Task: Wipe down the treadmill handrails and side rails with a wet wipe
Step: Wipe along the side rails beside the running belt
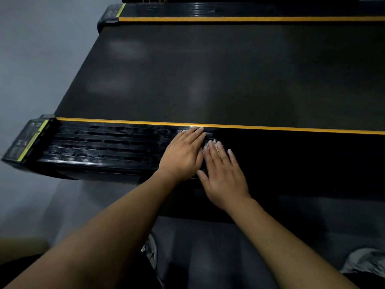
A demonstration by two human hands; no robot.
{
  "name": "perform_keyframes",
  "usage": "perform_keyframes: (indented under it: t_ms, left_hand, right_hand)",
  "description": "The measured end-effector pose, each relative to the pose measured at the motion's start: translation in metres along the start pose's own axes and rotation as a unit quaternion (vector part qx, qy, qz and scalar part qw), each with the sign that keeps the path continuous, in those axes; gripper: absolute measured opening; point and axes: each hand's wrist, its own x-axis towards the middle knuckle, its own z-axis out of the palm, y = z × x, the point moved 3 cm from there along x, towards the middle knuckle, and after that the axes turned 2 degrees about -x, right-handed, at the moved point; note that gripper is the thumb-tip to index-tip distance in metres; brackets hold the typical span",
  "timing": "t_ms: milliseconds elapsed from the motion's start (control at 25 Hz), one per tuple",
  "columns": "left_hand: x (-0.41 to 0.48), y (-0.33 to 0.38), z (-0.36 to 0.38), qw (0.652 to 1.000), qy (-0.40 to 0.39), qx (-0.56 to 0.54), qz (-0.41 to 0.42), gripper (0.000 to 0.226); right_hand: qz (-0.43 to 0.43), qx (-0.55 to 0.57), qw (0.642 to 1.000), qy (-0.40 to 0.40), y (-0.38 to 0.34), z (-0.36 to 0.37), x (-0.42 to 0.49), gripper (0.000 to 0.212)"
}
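Black ribbed side rail (104, 142), glossy in streaks, bears left hand (181, 155) and right hand (223, 174), fingers (193, 133) straight, pressed flat.

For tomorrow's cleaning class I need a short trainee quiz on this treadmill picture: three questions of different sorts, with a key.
1. True or false: the left hand and right hand both lie flat on the near rail.
2. Which stretch of that rail looks streaked? A) left of the hands B) right of the hands
3. Fill in: the stripe between rail and belt is ____.
Key: 1 true; 2 A; 3 yellow.
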Motion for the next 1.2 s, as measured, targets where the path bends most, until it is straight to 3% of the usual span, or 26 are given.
perform_keyframes:
  t_ms: [80, 280, 360, 520, 600, 680, 800, 1040, 1200]
  left_hand:
    - [-0.001, 0.0, 0.0, 1.0, -0.002, 0.005, 0.001, 0.062]
    - [-0.001, 0.0, 0.0, 1.0, -0.009, 0.015, 0.003, 0.061]
    - [-0.002, 0.001, 0.0, 1.0, -0.008, 0.015, 0.003, 0.062]
    - [-0.001, 0.0, 0.0, 1.0, 0.0, -0.009, 0.001, 0.06]
    - [-0.001, 0.001, 0.001, 1.0, 0.0, -0.003, 0.005, 0.059]
    - [-0.002, -0.001, 0.002, 1.0, -0.007, 0.001, 0.003, 0.059]
    - [0.0, -0.005, 0.0, 0.999, -0.019, -0.036, 0.0, 0.058]
    - [-0.022, -0.057, -0.025, 0.999, -0.033, -0.011, -0.002, 0.066]
    - [-0.042, -0.092, -0.035, 0.999, -0.039, 0.03, -0.006, 0.069]
  right_hand:
    - [0.0, -0.012, 1.0, -0.002, 0.02, 0.0, -0.006, 0.083]
    - [0.116, -0.018, 0.993, -0.022, 0.089, -0.007, -0.043, 0.089]
    - [0.081, -0.004, 0.996, -0.029, 0.066, -0.009, -0.021, 0.091]
    - [-0.083, -0.029, 0.993, -0.084, 0.026, -0.014, 0.018, 0.093]
    - [-0.046, -0.028, 0.996, -0.071, 0.049, -0.016, 0.006, 0.095]
    - [0.053, -0.018, 0.997, -0.051, 0.084, -0.017, -0.018, 0.098]
    - [0.162, 0.016, 0.982, -0.099, 0.096, -0.022, -0.021, 0.106]
    - [0.024, 0.025, 0.993, -0.113, -0.009, -0.017, 0.047, 0.104]
    - [0.176, 0.011, 0.982, -0.07, 0.04, -0.023, 0.025, 0.1]
